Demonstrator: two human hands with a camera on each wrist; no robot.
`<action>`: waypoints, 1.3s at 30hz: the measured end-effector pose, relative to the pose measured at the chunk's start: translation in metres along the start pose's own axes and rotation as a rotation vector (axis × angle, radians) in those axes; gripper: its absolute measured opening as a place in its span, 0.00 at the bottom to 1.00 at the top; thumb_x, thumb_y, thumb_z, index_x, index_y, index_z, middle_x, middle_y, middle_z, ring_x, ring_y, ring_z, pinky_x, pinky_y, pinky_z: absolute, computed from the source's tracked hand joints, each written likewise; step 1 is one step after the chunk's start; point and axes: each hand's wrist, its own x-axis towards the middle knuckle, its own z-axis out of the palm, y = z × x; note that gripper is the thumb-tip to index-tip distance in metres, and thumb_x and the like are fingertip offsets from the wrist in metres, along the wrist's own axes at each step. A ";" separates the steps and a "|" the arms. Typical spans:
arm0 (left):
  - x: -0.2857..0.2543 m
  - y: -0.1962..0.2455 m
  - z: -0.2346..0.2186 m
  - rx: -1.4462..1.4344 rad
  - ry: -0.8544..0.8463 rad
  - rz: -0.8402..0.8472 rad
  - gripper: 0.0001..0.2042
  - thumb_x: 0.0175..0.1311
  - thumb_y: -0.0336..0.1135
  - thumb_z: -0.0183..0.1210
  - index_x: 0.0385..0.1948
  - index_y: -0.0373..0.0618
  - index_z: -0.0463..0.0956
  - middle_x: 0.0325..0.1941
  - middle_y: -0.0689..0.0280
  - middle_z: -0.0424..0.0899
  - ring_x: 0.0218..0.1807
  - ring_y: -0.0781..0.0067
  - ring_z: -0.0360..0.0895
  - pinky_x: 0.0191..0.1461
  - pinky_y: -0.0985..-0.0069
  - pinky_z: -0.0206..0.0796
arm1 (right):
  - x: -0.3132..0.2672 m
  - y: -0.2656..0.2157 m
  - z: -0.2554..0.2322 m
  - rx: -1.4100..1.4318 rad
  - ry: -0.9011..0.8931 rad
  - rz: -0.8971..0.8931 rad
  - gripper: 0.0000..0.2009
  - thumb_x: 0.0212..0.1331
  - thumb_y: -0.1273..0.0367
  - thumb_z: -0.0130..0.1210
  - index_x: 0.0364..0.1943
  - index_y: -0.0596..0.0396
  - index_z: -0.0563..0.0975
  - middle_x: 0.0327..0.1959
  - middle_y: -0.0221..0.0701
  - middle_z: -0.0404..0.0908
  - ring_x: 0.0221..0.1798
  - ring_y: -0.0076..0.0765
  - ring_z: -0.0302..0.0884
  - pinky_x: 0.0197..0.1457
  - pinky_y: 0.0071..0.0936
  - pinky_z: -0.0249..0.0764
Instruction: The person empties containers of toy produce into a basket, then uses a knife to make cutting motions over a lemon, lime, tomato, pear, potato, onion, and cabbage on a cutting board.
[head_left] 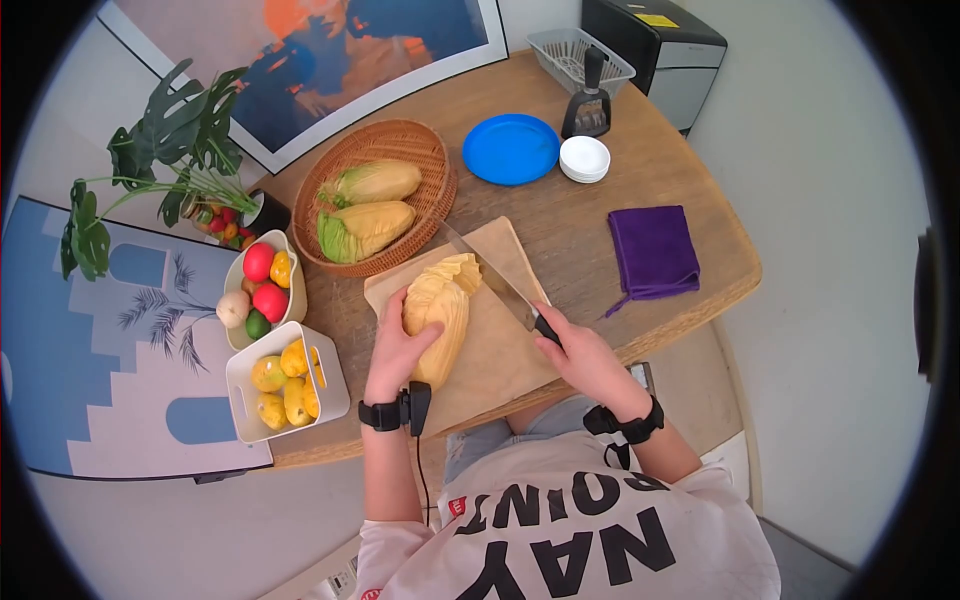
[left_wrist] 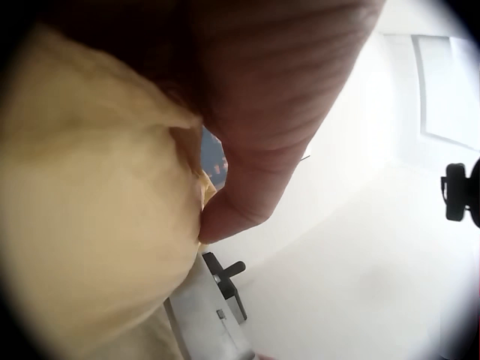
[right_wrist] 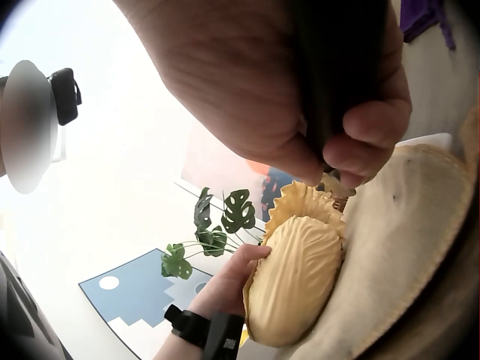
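A pale yellow cabbage [head_left: 442,318] with a frilly top end lies on a tan board [head_left: 510,345]. My left hand [head_left: 400,345] grips its left side, thumb across the top; in the left wrist view the thumb presses against the cabbage [left_wrist: 97,195]. My right hand [head_left: 585,365] holds the black handle of a knife [head_left: 505,292], whose long blade slants up and left, just right of the cabbage's frilly end. In the right wrist view my right hand [right_wrist: 277,90] curls round the dark handle, with the cabbage [right_wrist: 296,277] beyond it.
A wicker basket [head_left: 447,190] with two cabbages stands behind the board. On the left are two white bins [head_left: 290,415] of fruit and vegetables. Further back are a blue plate [head_left: 511,149], white bowls [head_left: 584,159] and a black utensil [head_left: 588,110]; a purple cloth [head_left: 655,252] lies right.
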 end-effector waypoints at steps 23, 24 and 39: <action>0.053 0.018 -0.014 0.162 -0.211 0.356 0.12 0.52 0.26 0.73 0.38 0.45 0.83 0.53 0.62 0.81 0.60 0.63 0.76 0.67 0.68 0.64 | 0.003 0.001 0.012 -0.095 -0.029 0.037 0.25 0.70 0.66 0.54 0.69 0.54 0.65 0.43 0.52 0.85 0.45 0.61 0.83 0.45 0.53 0.78; 0.052 0.018 -0.014 0.168 -0.203 0.360 0.11 0.53 0.26 0.73 0.37 0.45 0.83 0.54 0.62 0.81 0.61 0.62 0.76 0.67 0.68 0.64 | 0.003 0.003 0.013 -0.082 -0.029 0.045 0.25 0.70 0.65 0.54 0.70 0.52 0.65 0.43 0.53 0.84 0.46 0.63 0.83 0.46 0.54 0.77; 0.000 0.062 0.025 0.742 -0.115 0.599 0.44 0.52 0.34 0.74 0.74 0.53 0.62 0.75 0.50 0.64 0.75 0.42 0.61 0.78 0.56 0.54 | 0.002 0.007 0.011 -0.062 -0.010 0.083 0.26 0.70 0.65 0.54 0.70 0.52 0.64 0.40 0.55 0.84 0.45 0.66 0.82 0.45 0.56 0.76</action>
